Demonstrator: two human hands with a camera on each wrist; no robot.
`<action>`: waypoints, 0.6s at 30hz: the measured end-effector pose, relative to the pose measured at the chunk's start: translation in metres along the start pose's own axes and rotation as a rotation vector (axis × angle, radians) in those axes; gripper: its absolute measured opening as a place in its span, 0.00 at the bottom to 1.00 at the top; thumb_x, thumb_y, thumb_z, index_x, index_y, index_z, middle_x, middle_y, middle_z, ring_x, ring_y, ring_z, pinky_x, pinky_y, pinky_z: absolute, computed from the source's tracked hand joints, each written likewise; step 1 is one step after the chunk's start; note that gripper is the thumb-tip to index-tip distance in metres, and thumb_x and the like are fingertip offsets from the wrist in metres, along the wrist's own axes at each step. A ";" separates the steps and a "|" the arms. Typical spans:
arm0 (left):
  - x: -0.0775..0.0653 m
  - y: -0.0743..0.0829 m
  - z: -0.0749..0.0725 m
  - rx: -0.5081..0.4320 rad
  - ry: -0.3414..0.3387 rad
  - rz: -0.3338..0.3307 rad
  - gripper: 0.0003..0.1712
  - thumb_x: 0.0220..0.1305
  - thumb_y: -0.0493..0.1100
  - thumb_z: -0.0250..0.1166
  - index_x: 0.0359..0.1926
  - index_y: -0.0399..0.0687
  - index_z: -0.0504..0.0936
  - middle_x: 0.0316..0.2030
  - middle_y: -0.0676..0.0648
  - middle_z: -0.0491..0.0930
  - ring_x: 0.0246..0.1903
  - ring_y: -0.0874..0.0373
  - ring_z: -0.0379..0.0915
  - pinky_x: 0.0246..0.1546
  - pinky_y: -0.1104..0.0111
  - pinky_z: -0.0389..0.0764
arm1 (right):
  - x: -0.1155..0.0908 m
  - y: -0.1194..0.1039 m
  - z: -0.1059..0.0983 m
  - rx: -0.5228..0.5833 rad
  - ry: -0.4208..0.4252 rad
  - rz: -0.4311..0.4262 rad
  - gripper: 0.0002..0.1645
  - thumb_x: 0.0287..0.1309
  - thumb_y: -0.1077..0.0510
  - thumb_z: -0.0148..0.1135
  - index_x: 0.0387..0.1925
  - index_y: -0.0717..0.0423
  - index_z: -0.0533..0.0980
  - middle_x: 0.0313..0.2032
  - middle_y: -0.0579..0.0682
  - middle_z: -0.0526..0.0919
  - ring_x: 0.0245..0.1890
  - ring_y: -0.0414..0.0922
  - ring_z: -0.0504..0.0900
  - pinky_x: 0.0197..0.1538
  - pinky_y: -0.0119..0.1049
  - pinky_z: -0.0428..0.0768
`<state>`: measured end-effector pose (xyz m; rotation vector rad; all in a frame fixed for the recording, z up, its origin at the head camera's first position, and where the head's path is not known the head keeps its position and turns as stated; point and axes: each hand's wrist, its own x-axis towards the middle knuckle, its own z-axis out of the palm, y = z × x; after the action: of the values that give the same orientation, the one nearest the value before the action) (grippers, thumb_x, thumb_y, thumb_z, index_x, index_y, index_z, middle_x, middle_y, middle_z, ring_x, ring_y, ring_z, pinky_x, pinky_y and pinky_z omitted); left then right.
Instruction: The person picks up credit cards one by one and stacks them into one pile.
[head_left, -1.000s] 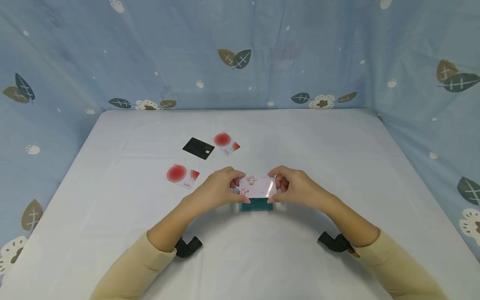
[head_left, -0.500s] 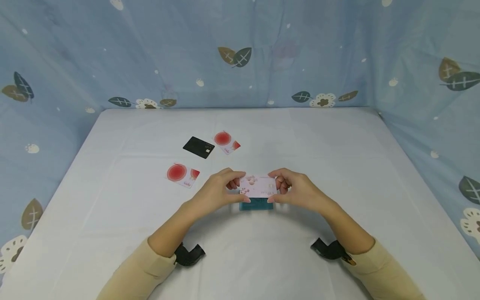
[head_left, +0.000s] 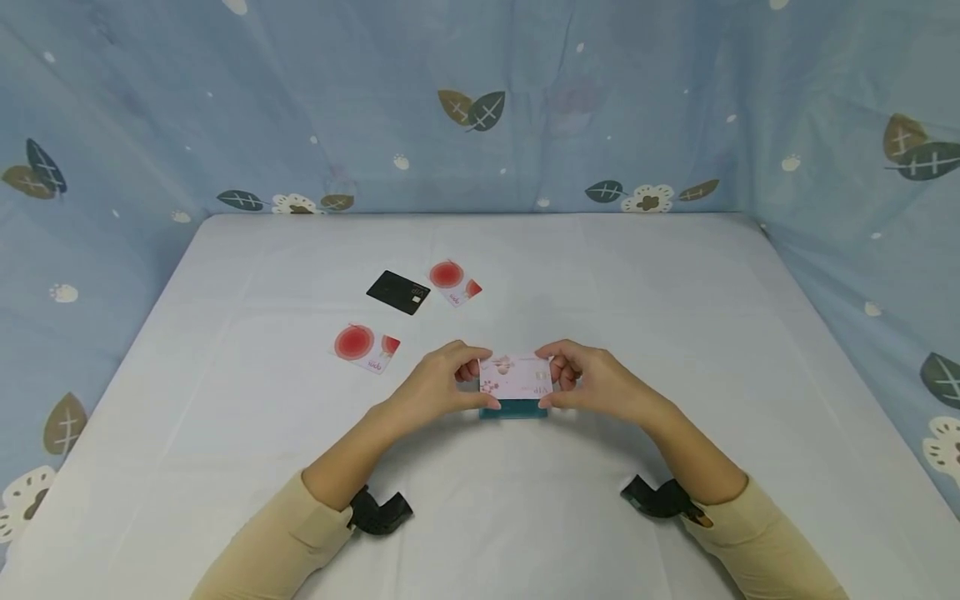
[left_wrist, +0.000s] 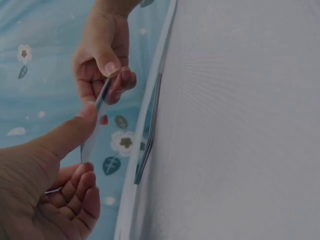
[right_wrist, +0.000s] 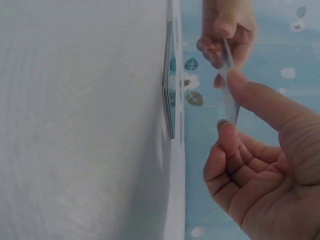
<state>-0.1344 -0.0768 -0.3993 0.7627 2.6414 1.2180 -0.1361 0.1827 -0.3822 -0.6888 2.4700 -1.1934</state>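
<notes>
A pink card with flower print and "VIP" lettering (head_left: 516, 377) is held between both hands, raised off the table. My left hand (head_left: 441, 379) pinches its left end between thumb and fingers. At the opposite end, thumb and fingers of my right hand (head_left: 592, 379) pinch it likewise. A teal card (head_left: 517, 410) shows just below it in the head view, mostly covered by the pink one. Both wrist views show the held card (left_wrist: 95, 125) edge-on, apart from a thin stack with several layered edges (right_wrist: 167, 85) lying on the white tabletop.
Farther back on the left lie a black card with a chip (head_left: 398, 292) and a white card with red circles (head_left: 455, 283). Another red-circled card (head_left: 365, 347) is nearer the left forearm. A blue patterned curtain (head_left: 480, 108) borders the white table (head_left: 675, 283).
The glare on the pink card has gone, so its print now shows. Both forearms have shifted slightly inward. Each hand keeps its grip, and the other cards stay put.
</notes>
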 end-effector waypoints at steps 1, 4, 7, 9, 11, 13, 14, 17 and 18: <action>0.000 -0.001 0.001 0.002 -0.006 0.000 0.37 0.44 0.50 0.77 0.55 0.40 0.77 0.34 0.53 0.73 0.35 0.61 0.68 0.38 0.72 0.73 | 0.000 0.001 0.001 0.004 -0.005 0.008 0.36 0.44 0.56 0.75 0.55 0.60 0.71 0.32 0.49 0.75 0.28 0.41 0.73 0.32 0.29 0.73; 0.000 -0.003 0.003 0.010 -0.019 0.009 0.36 0.46 0.48 0.76 0.55 0.39 0.76 0.34 0.52 0.73 0.35 0.61 0.68 0.38 0.72 0.73 | 0.001 0.004 0.003 0.004 -0.018 0.029 0.35 0.44 0.56 0.75 0.55 0.59 0.71 0.32 0.50 0.75 0.27 0.41 0.73 0.30 0.28 0.72; -0.001 -0.004 0.004 0.017 -0.024 0.019 0.34 0.46 0.46 0.76 0.55 0.37 0.77 0.34 0.52 0.73 0.34 0.61 0.68 0.38 0.72 0.73 | 0.002 0.004 0.005 0.001 -0.029 0.040 0.35 0.45 0.56 0.75 0.55 0.60 0.71 0.32 0.50 0.75 0.27 0.41 0.72 0.29 0.28 0.72; -0.002 -0.004 0.004 0.025 -0.026 0.026 0.33 0.47 0.45 0.75 0.54 0.37 0.77 0.33 0.52 0.73 0.34 0.61 0.68 0.38 0.72 0.73 | 0.002 0.004 0.006 -0.011 -0.031 0.043 0.35 0.44 0.56 0.75 0.55 0.60 0.71 0.32 0.50 0.75 0.27 0.41 0.72 0.29 0.28 0.72; -0.001 -0.005 0.006 0.040 -0.033 0.032 0.33 0.47 0.45 0.75 0.54 0.37 0.77 0.33 0.52 0.73 0.33 0.62 0.68 0.37 0.72 0.73 | 0.002 0.004 0.007 -0.023 -0.035 0.048 0.35 0.44 0.56 0.75 0.54 0.60 0.71 0.32 0.50 0.76 0.26 0.41 0.72 0.28 0.28 0.72; -0.001 -0.006 0.007 0.055 -0.043 0.038 0.33 0.47 0.45 0.75 0.54 0.37 0.77 0.33 0.52 0.73 0.33 0.63 0.68 0.36 0.73 0.73 | 0.002 0.005 0.008 -0.033 -0.039 0.054 0.35 0.44 0.57 0.75 0.54 0.60 0.71 0.32 0.49 0.75 0.26 0.40 0.71 0.28 0.28 0.72; -0.001 -0.007 0.008 0.062 -0.047 0.040 0.33 0.47 0.46 0.75 0.54 0.37 0.77 0.33 0.52 0.73 0.33 0.63 0.68 0.36 0.73 0.73 | 0.002 0.007 0.008 -0.039 -0.043 0.057 0.35 0.44 0.56 0.75 0.54 0.60 0.71 0.31 0.49 0.75 0.26 0.40 0.71 0.28 0.27 0.71; -0.001 -0.008 0.011 0.073 -0.058 0.038 0.33 0.47 0.47 0.75 0.53 0.37 0.77 0.32 0.52 0.73 0.32 0.63 0.67 0.35 0.73 0.72 | 0.002 0.010 0.010 -0.044 -0.054 0.065 0.35 0.45 0.56 0.75 0.54 0.61 0.71 0.31 0.47 0.74 0.26 0.40 0.70 0.27 0.27 0.70; -0.001 -0.009 0.011 0.076 -0.060 0.040 0.32 0.47 0.47 0.75 0.53 0.37 0.77 0.32 0.52 0.73 0.32 0.63 0.67 0.35 0.73 0.72 | 0.002 0.011 0.011 -0.042 -0.057 0.068 0.35 0.45 0.55 0.75 0.54 0.61 0.70 0.31 0.47 0.74 0.26 0.40 0.70 0.27 0.27 0.70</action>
<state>-0.1335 -0.0744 -0.4132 0.8542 2.6495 1.0919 -0.1361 0.1806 -0.3973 -0.6360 2.4567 -1.0853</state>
